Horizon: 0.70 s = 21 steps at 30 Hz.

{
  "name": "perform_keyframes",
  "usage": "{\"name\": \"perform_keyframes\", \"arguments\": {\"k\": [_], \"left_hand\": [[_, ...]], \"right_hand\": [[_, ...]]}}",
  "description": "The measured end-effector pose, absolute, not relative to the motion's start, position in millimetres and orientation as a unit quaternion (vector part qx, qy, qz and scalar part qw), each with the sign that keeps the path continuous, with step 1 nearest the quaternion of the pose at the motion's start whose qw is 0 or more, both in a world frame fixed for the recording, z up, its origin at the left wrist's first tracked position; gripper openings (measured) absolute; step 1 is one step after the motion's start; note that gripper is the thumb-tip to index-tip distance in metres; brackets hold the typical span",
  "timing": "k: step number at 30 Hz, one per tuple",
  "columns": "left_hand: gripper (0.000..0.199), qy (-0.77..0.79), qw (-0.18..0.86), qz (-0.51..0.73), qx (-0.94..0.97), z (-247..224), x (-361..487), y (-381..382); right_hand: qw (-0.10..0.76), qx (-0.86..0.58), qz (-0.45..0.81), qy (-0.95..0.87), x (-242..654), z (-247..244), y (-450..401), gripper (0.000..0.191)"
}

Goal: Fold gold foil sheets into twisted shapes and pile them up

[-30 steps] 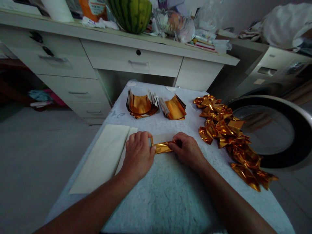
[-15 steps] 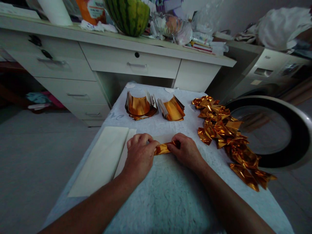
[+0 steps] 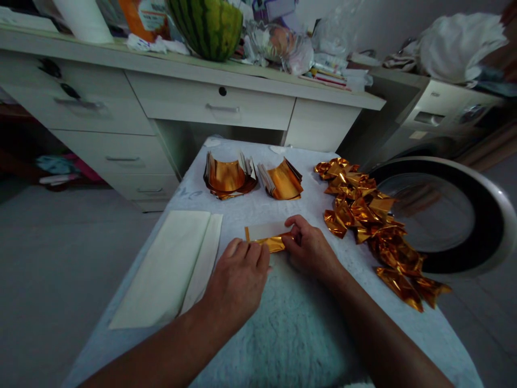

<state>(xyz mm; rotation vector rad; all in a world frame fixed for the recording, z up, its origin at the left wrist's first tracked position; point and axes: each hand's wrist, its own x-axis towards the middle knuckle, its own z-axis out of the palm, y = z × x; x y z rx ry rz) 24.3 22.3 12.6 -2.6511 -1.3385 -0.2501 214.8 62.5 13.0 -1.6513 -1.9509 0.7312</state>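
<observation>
A sheet of gold foil paper [image 3: 274, 244] lies on the cloth-covered table, its near edge folded over into a shiny gold strip and its pale back showing behind. My left hand [image 3: 242, 269] is closed over the left end of the fold, with the fingertips curled down on it. At the right end, my right hand [image 3: 307, 243] pinches the strip between thumb and fingers. Beyond my hands stand two curved stacks of gold foil sheets, a left stack [image 3: 226, 177] and a right stack [image 3: 285, 180]. Folded gold foil pieces [image 3: 363, 210] are heaped to the right.
White folded paper [image 3: 161, 264] lies left of my hands on the table [image 3: 307, 328]. A washing machine's open round door [image 3: 484, 215] stands close to the table's right edge. Behind is a white desk [image 3: 250, 110] bearing a cut watermelon [image 3: 208, 27] and plastic bags.
My left hand has moved nearer and slightly right along the foil, uncovering the sheet's pale back and its gold left edge. My right hand still pinches the right end.
</observation>
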Motion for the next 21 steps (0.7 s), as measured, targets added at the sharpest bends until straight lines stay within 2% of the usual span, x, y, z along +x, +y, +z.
{"name": "perform_keyframes", "arguments": {"k": [3, 5, 11, 16, 18, 21], "left_hand": [[0.048, -0.446, 0.084, -0.087, -0.887, 16, 26, 18], [0.056, -0.442, 0.084, -0.086, -0.889, 17, 27, 16], [0.064, -0.447, 0.091, -0.078, -0.887, 15, 28, 15], [0.063, -0.455, 0.069, -0.064, -0.885, 15, 29, 15], [0.062, -0.456, 0.062, -0.063, -0.886, 16, 29, 15], [0.062, -0.455, 0.058, -0.061, -0.886, 17, 28, 16]], "right_hand": [[0.231, -0.601, 0.275, -0.714, 219, 13, 62, 0.024], [0.222, -0.605, 0.272, -0.715, 220, 13, 63, 0.024], [0.182, -0.626, 0.222, -0.725, 216, 14, 61, 0.02], [0.201, -0.588, 0.067, -0.781, 207, 17, 54, 0.014], [0.226, -0.527, 0.083, -0.815, 202, 17, 52, 0.015], [0.24, -0.474, 0.183, -0.827, 196, 12, 52, 0.019]]}}
